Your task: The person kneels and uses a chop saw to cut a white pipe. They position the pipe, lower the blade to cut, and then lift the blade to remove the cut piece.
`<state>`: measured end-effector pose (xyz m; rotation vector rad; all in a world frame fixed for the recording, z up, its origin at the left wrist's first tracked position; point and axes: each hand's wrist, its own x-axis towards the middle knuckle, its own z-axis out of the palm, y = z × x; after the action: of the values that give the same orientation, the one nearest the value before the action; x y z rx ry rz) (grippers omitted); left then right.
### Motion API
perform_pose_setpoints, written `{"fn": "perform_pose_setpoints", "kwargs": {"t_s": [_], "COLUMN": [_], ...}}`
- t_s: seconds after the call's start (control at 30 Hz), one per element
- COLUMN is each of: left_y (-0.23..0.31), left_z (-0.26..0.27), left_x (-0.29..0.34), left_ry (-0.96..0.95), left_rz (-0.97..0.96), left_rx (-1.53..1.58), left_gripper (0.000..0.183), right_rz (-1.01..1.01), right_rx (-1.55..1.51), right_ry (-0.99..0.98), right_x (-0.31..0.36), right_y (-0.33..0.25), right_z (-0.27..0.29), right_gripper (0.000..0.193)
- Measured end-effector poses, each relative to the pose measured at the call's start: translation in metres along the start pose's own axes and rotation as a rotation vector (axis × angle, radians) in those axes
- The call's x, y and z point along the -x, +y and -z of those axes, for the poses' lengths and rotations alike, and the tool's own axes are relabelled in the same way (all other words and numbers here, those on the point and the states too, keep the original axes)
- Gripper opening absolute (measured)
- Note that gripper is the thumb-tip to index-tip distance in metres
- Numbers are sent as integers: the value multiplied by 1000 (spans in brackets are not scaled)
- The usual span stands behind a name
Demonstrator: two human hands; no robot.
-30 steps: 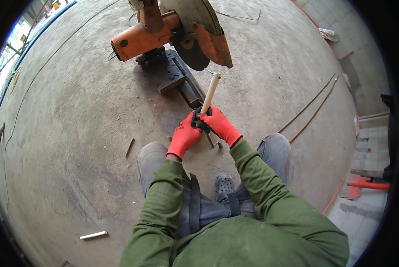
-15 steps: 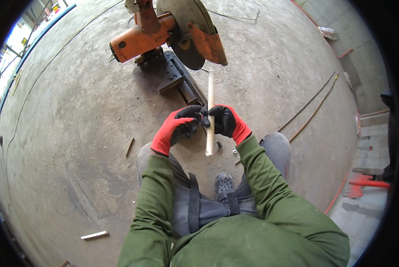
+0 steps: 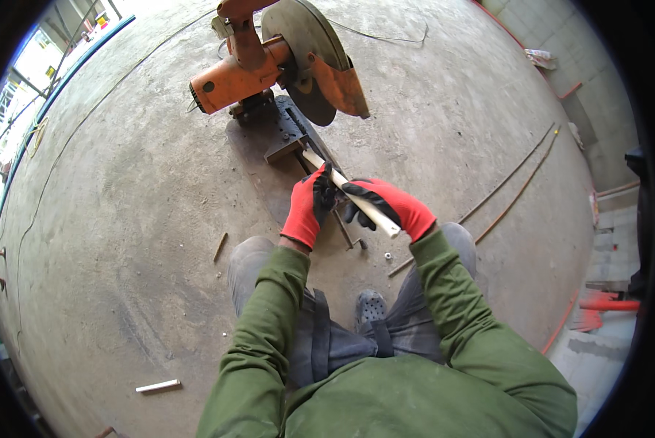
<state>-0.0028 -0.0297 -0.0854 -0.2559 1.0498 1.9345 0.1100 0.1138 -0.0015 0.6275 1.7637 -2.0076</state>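
A slim cream-white pipe [image 3: 380,218] slants across the front of an orange cut-off saw [image 3: 240,82]. My right hand [image 3: 404,206], in a red and black work glove, is closed around its nearer half. My left hand [image 3: 305,209], gloved alike, pinches it farther up, close to the saw's dark metal base [image 3: 254,139]. The pipe's far end reaches the fence block [image 3: 285,148] on that base; whether it touches is hard to tell. Above and beyond stands the round cutting disc under its guard [image 3: 345,89], raised off the base.
A clamp screw with a crank handle [image 3: 358,243] sticks out below my hands. A short white pipe piece [image 3: 158,386] lies at lower left, a rusty rod piece [image 3: 220,247] nearer my knee. Two long rods [image 3: 513,179] lie at right. A cable [image 3: 46,186] runs along the left floor.
The pipe has swung from nearly upright to a slant, its far end moving left onto the saw base. My left hand has come forward onto the pipe; the right hand has turned with it.
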Motion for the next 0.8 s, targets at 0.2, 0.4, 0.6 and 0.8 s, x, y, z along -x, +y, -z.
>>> {"fn": "perform_pose_setpoints", "kwargs": {"t_s": [0.2, 0.4, 0.6, 0.8], "left_y": [-16, -17, -15, -9], "left_z": [-12, -36, -21, -10], "left_x": [-21, -21, -33, -37], "left_ry": [41, 140, -2, 83], "left_rz": [-48, -132, -203, -291], "left_rx": [273, 235, 251, 239], "left_gripper": [25, 24, 23, 22], "right_rz": [365, 407, 196, 233], "right_rx": [-298, -76, -76, 227], "right_ry": [187, 484, 276, 602], "right_x": [31, 37, 42, 31], "right_y": [9, 2, -1, 12], "right_z": [38, 36, 82, 99], "right_gripper": [86, 34, 32, 33]}}
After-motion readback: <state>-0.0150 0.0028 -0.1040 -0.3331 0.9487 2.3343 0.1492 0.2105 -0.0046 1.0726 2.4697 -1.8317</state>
